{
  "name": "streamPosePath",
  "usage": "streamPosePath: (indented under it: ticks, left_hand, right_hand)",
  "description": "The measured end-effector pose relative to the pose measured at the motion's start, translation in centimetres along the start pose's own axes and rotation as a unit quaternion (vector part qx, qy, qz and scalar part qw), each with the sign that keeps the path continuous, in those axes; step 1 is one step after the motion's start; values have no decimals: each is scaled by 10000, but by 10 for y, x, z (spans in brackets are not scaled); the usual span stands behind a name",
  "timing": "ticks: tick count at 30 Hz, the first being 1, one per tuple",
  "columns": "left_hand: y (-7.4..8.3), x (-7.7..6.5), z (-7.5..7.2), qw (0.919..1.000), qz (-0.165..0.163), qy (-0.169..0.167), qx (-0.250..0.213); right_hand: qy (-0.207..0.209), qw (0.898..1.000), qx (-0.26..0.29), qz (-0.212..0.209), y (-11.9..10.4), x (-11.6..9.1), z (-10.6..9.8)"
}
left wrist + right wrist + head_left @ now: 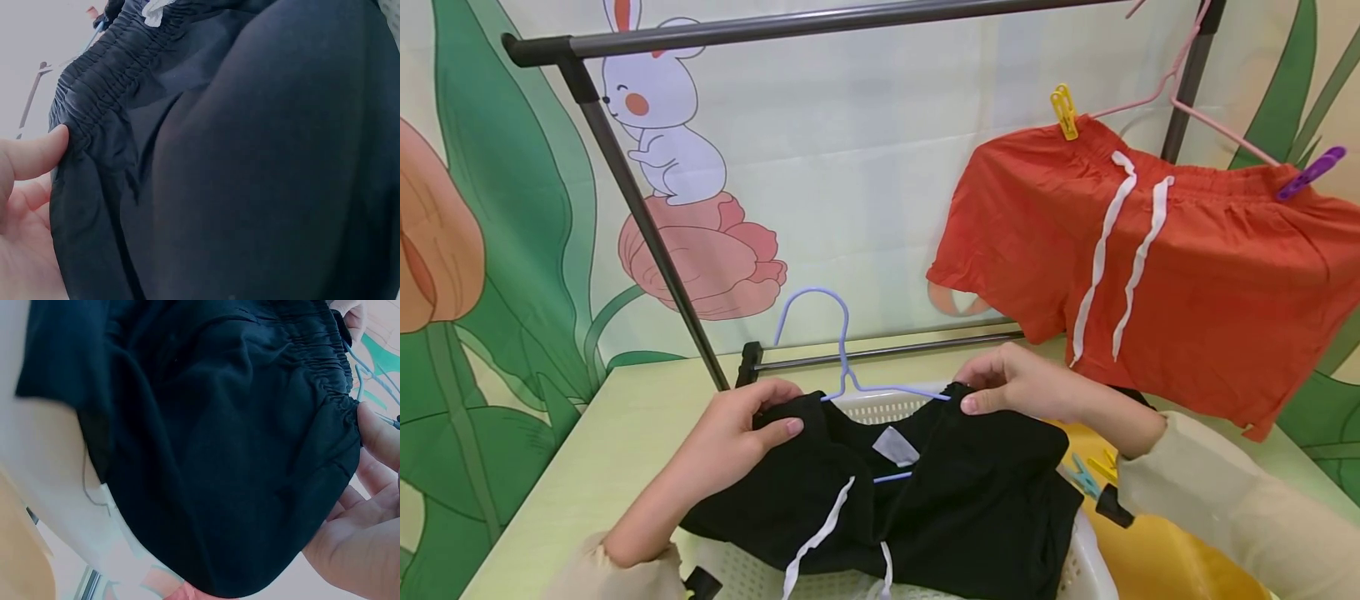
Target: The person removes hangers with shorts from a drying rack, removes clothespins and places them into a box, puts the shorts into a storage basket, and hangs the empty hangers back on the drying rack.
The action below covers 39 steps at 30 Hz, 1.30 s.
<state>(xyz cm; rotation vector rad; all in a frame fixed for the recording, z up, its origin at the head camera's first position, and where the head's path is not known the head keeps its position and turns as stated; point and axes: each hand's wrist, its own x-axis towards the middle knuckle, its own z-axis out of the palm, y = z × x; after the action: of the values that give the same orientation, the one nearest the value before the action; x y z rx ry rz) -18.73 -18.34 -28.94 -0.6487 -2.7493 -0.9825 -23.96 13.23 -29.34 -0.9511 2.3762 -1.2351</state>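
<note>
Black shorts (992,492) with white drawstrings and a pale label inside the waistband spread between both hands. The left hand (741,433) pinches the waistband at its left end, thumb in front; the left wrist view shows the gathered elastic (100,81) by that thumb. At the other end the right hand (1015,383) pinches the waistband between thumb and fingers. A light blue hanger (844,350) sits inside the waist, its hook standing up above the fabric. Part of its lower bar shows through the opening; its ends are hidden by the cloth.
Below the shorts stands a white perforated basket (1093,567). Orange shorts (1210,275) hang from a pink hanger (1217,129) with a yellow clip (1063,112) and a purple clip (1311,173). A dark rack (640,200) rises behind. Right of the basket, a yellow container (1157,542) lies near loose clips (1082,477).
</note>
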Motion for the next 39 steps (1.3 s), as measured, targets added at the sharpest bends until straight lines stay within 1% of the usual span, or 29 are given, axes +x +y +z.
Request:
streamPosePath:
  ticks: [5, 10, 20, 25, 29, 35, 39]
  left_hand:
    - [5, 1, 2, 9999, 87, -20, -70]
    - [7, 2, 6, 9999, 135, -75, -76]
    - [11, 3, 11, 9998, 124, -81, -133]
    - [9, 3, 12, 9999, 90, -10, -116]
    - [7, 2, 13, 9997, 181, 120, -115]
    - [5, -1, 11, 9995, 71, 238, -185]
    - [3, -3, 9, 9993, -2, 297, -222]
  right_hand:
    - [-16, 10000, 64, -24, 1, 0, 2]
    - [-29, 9999, 91, -94, 1, -1, 4]
    - [-12, 10000, 90, -38, 2, -2, 6]
    - [-48, 9999, 159, 38, 3, -2, 7]
    - [-119, 9996, 221, 89, 5, -3, 5]
    - [-264, 9986, 436, 171, 7, -8, 1]
    - [-281, 9981, 455, 295, 6, -13, -3]
